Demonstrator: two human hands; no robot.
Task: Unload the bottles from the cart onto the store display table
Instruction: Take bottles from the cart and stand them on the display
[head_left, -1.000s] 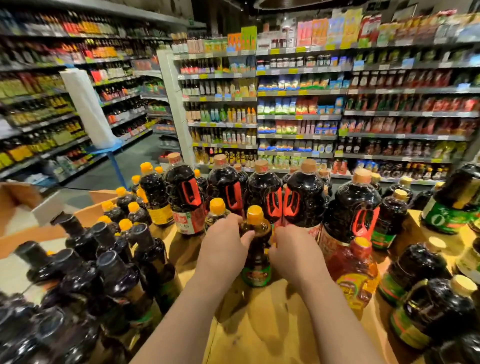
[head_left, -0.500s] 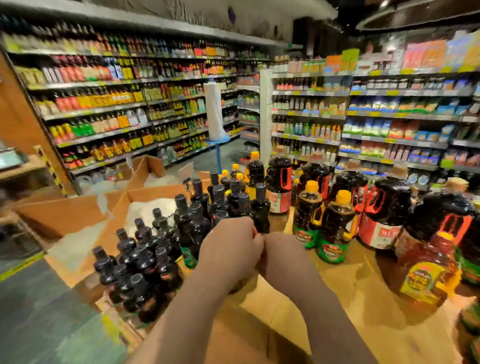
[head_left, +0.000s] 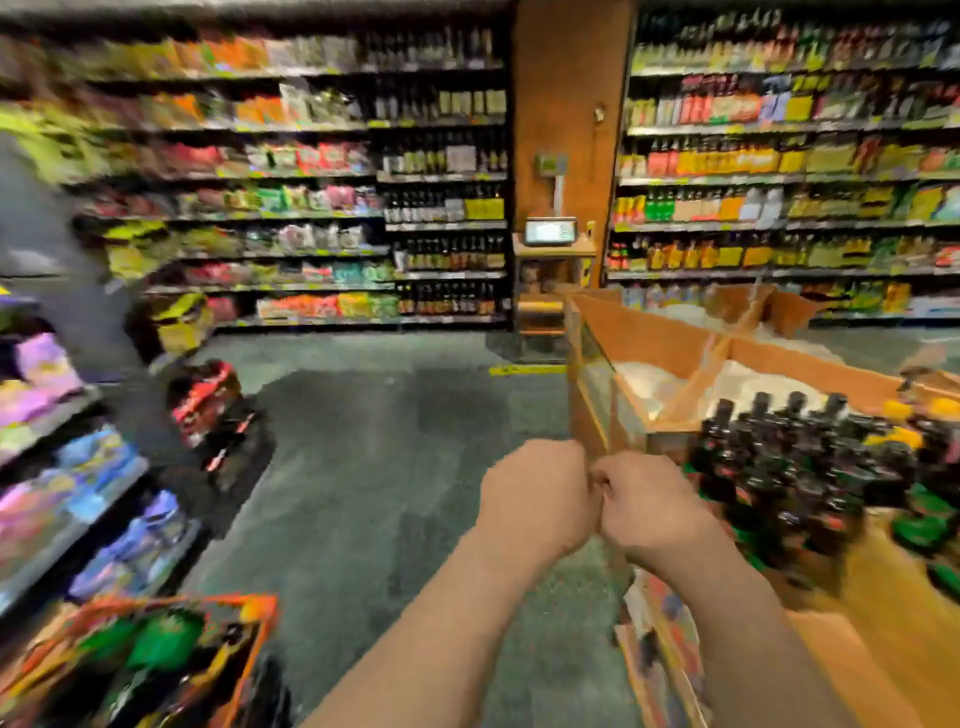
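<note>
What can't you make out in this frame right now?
- Head view, left hand and right hand: curled fingers face away, so any held item is hidden.
- Dark bottles on the display table: labels smeared by motion blur.
- Orange cart: cut off by the bottom-left edge, contents blurred.

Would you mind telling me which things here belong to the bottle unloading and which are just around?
Part of the job:
- orange cart, lower left, goods inside
- dark bottles on the display table
- left hand and right hand, curled, together, carrying no bottle

Just around:
- wall shelves
- scale
- wooden bins
</note>
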